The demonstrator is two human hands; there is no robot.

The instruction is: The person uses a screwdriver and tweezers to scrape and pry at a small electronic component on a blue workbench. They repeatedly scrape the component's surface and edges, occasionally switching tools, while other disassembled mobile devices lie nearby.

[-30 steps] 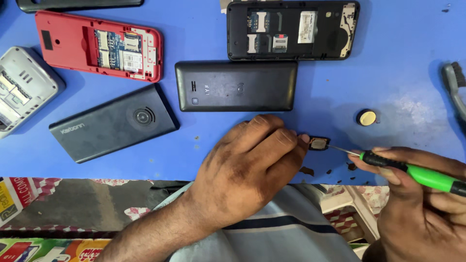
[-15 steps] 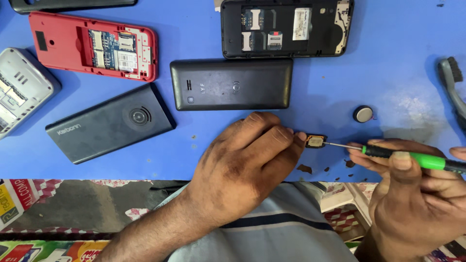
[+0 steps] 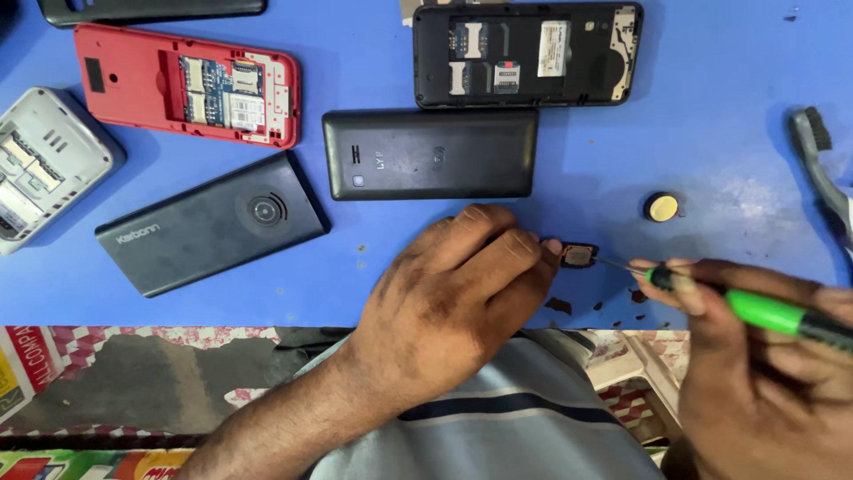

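Observation:
My left hand lies on the blue table, its fingertips pinning a small dark square part near the front edge. My right hand grips a green-handled screwdriver, whose thin metal tip touches the right side of that part. Tiny dark bits lie on the table just below the part.
A black back cover lies above my left hand, an opened black phone behind it. An opened red phone, a dark phone and a grey opened device lie to the left. A small round yellow-centred piece and a brush sit to the right.
The screwdriver tip has closed in on the small part and now touches it. My left hand stays on the part; the view has shifted only a little.

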